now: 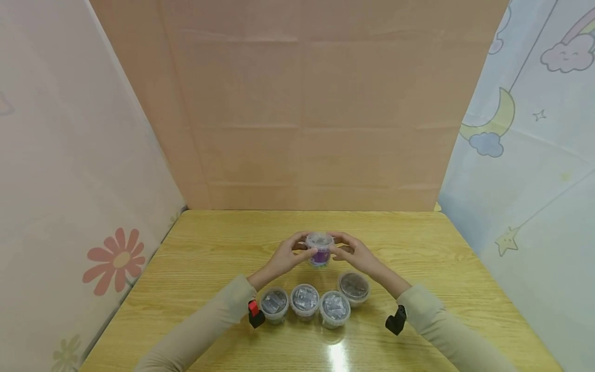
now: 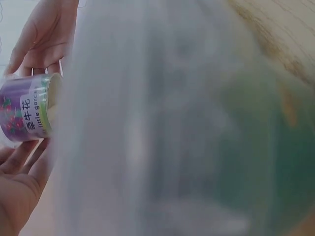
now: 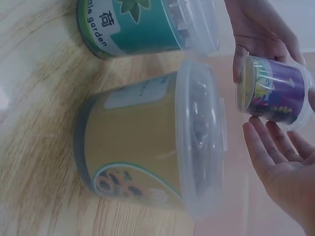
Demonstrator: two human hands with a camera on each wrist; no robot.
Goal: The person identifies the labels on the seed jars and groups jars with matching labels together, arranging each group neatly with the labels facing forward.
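Note:
A small clear-lidded plastic tub [image 1: 319, 255] with a purple flower label is held up off the table between both hands. My left hand [image 1: 286, 255] grips its left side, thumb in front and fingers behind. The right hand [image 1: 361, 254] holds the opposite side in the same way. In the left wrist view, the label on the purple tub [image 2: 25, 109] reads "little garden". Its pale base shows in the right wrist view, where the fingers of my right hand [image 3: 288, 167] touch the purple tub [image 3: 280, 91].
Nearer me on the wooden table [image 1: 209, 253] stand three lidded tubs [image 1: 306, 299] in a row, with another lidded tub [image 1: 354, 287] behind their right end. Up close are a tan sunflower-label tub [image 3: 133, 137] and a teal-label tub [image 3: 147, 29]. A beige backdrop [image 1: 302, 113] rises behind.

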